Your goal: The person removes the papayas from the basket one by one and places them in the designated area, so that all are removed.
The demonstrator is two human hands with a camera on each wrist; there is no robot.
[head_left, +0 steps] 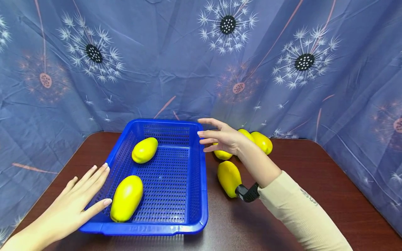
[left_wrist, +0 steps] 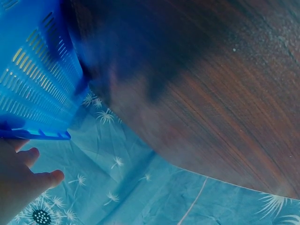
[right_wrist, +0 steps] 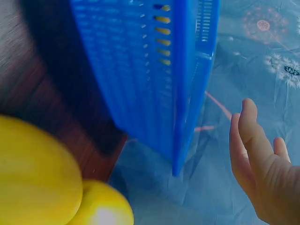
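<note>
The blue basket (head_left: 163,181) sits on the bench (head_left: 314,181) and serves as the landmark here. Inside it lie 2 yellow mangoes: one (head_left: 144,150) near the basket's far left corner, the other (head_left: 126,198) near its front left corner, just beside the left wall.

Outside the basket, to its right, 4 more mangoes rest on the bench. The nearest one (head_left: 229,177) lies just beside the basket's right wall. 3 sit farther back by the basket's far right corner: one (head_left: 222,154) under the right hand, one (head_left: 262,142) farthest from the basket, and one (head_left: 247,134) partly hidden behind the wrist.

The right hand (head_left: 221,136) hangs above the basket's right rim near the far corner, fingers spread and loosely extended, its grip holding nothing. The left hand (head_left: 82,195) lies flat against the outside of the basket's left wall, fingers straight, its grip also empty; the left wrist view shows the fingers at the basket's rim.

Judged from this layout, the sorting looks about one third done: 2 mangoes in the basket, 4 left on the bench.
</note>
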